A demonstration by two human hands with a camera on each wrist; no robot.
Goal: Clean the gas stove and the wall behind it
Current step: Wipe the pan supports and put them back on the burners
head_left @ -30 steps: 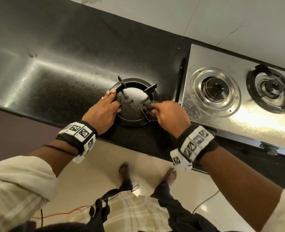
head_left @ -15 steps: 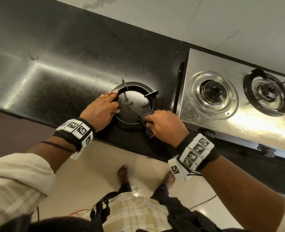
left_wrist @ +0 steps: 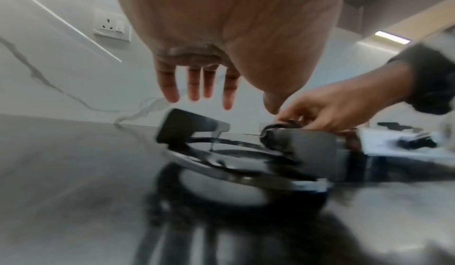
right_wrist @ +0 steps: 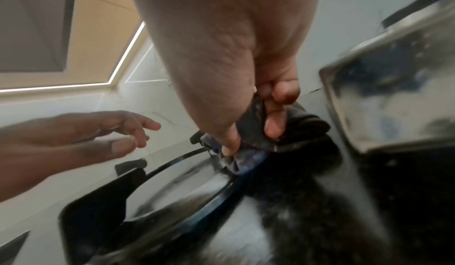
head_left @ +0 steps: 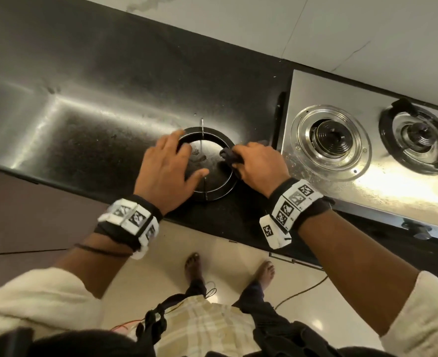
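Note:
A black pan-support ring lies on the dark countertop, left of the steel gas stove. My left hand hovers over the ring's left side with its fingers straight and spread, touching nothing. My right hand pinches a dark cloth against the ring's right side, close to the stove's edge. In the right wrist view the thumb and fingers bunch the cloth onto the ring's rim. The white tiled wall runs behind the stove.
On the stove, the left burner is bare and the right burner carries its own black pan support. A wall socket sits above the counter. A stove knob juts out at the front edge.
The ring has turned on the counter. My left hand has come off the ring's left rim and now hovers over it. My right hand slid the cloth from the near side to the right side.

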